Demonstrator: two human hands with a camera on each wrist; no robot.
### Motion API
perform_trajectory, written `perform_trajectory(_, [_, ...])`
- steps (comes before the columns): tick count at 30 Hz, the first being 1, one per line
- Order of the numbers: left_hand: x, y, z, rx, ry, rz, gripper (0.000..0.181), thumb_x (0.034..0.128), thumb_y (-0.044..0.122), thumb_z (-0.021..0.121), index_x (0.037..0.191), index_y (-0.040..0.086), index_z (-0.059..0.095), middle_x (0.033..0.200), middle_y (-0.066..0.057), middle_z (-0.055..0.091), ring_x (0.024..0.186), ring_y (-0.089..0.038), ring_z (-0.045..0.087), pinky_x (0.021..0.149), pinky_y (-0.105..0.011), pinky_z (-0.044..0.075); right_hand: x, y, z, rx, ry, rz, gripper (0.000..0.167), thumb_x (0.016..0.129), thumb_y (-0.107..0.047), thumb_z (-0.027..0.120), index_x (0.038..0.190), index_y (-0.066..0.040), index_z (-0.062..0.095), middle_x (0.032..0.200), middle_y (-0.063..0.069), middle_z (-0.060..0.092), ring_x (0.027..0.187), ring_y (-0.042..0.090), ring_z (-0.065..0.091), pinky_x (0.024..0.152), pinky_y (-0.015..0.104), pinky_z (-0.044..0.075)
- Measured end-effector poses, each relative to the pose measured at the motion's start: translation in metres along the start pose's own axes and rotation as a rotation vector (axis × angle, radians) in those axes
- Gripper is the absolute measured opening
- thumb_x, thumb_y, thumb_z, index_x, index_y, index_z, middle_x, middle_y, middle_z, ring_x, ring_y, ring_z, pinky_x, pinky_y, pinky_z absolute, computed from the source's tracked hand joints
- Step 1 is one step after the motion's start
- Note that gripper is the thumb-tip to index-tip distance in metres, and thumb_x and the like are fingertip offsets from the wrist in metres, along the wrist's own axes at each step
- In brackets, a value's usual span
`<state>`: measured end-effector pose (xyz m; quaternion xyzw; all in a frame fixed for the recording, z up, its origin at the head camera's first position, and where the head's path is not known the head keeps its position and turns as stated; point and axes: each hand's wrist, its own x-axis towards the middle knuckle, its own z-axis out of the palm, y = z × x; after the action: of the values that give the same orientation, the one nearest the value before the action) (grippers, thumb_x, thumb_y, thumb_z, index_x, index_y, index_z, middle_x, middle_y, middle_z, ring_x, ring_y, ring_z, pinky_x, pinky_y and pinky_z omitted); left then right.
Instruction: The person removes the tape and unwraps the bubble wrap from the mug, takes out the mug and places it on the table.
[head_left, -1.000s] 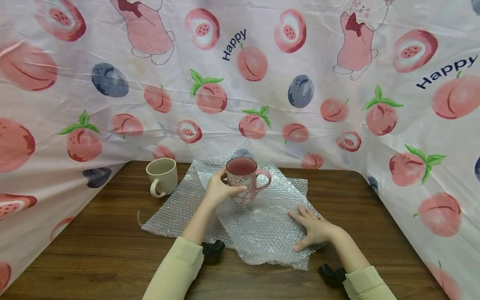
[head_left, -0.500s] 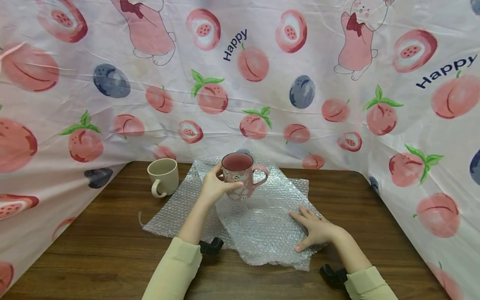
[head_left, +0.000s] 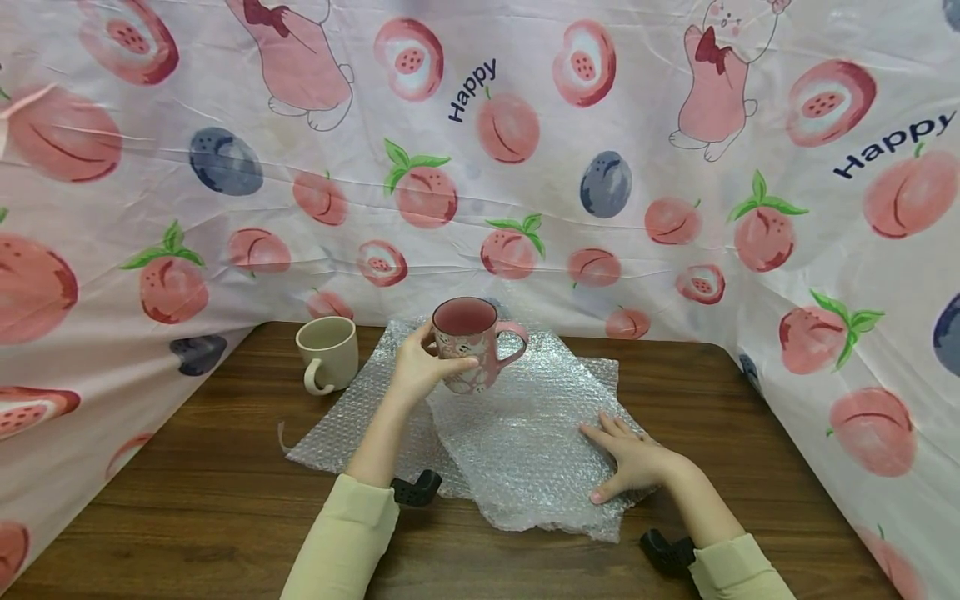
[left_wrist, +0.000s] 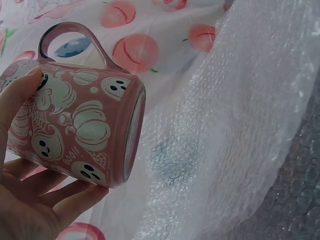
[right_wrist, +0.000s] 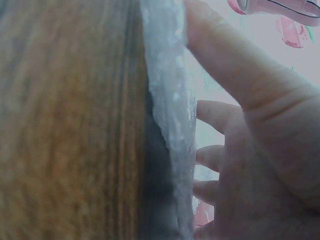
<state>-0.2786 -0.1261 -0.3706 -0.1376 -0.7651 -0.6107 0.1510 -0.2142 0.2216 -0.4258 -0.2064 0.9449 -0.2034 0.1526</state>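
Note:
A pink mug (head_left: 471,350) with white ghosts and pumpkins is held above the bubble wrap (head_left: 525,442) by my left hand (head_left: 418,364). Thumb and fingers wrap its side, and its handle points right. In the left wrist view the mug (left_wrist: 75,120) shows its base clear of the wrap. My right hand (head_left: 633,457) rests with spread fingers on the right edge of the wrap. From the right wrist view, the fingertips of that hand (right_wrist: 260,140) touch the film, close over the wooden table.
A cream mug (head_left: 328,354) stands upright at the back left of the brown wooden table (head_left: 187,475), its handle toward me. Overlapping bubble wrap sheets cover the table's middle. A peach-printed cloth (head_left: 525,192) hangs behind and on both sides.
The left hand has lifted the pink mug off the wrap and carried it slightly left. The right hand has stayed in place on the wrap.

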Motion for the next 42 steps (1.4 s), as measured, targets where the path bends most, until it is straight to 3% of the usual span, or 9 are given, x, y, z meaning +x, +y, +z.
perform_trajectory(7, [0.000,0.004,-0.010,-0.024,0.020,0.004,0.072,0.0648,0.020,0.091,0.129,0.013,0.058,0.113,-0.011,0.062,0.094,-0.026,0.061,0.072,-0.035,0.051,0.000,0.000,0.000,0.005,-0.004,0.003,0.110,0.067,-0.052,0.081,0.153,-0.011,0.025,0.156,0.026,0.001,0.140,0.046,-0.003,0.099,0.073,0.001])
perform_trajectory(14, [0.001,0.007,-0.021,0.005,0.056,0.033,0.073,0.0642,0.022,0.091,0.129,0.012,0.059,0.113,-0.013,0.063,0.094,-0.029,0.061,0.071,-0.034,0.051,0.000,0.000,-0.001,0.005,-0.007,0.000,0.110,0.067,-0.052,0.081,0.153,-0.011,0.025,0.156,0.026,0.000,0.140,0.046,-0.003,0.099,0.073,0.001])
perform_trajectory(34, [-0.002,0.015,-0.042,0.034,0.130,0.003,0.075,0.0644,0.027,0.091,0.130,0.017,0.058,0.115,-0.009,0.062,0.101,-0.026,0.062,0.077,-0.041,0.052,-0.001,0.000,0.000,-0.025,0.010,-0.010,0.110,0.066,-0.053,0.081,0.152,-0.010,0.027,0.155,0.027,0.002,0.139,0.048,0.000,0.099,0.074,0.003])
perform_trajectory(42, [-0.004,0.019,-0.054,0.044,0.186,0.030,0.073,0.0645,0.022,0.091,0.129,0.015,0.059,0.110,-0.008,0.063,0.095,-0.021,0.060,0.075,-0.032,0.051,-0.002,-0.002,-0.001,-0.003,0.001,-0.007,0.110,0.067,-0.052,0.081,0.152,-0.010,0.026,0.155,0.027,0.002,0.139,0.048,-0.001,0.099,0.074,0.003])
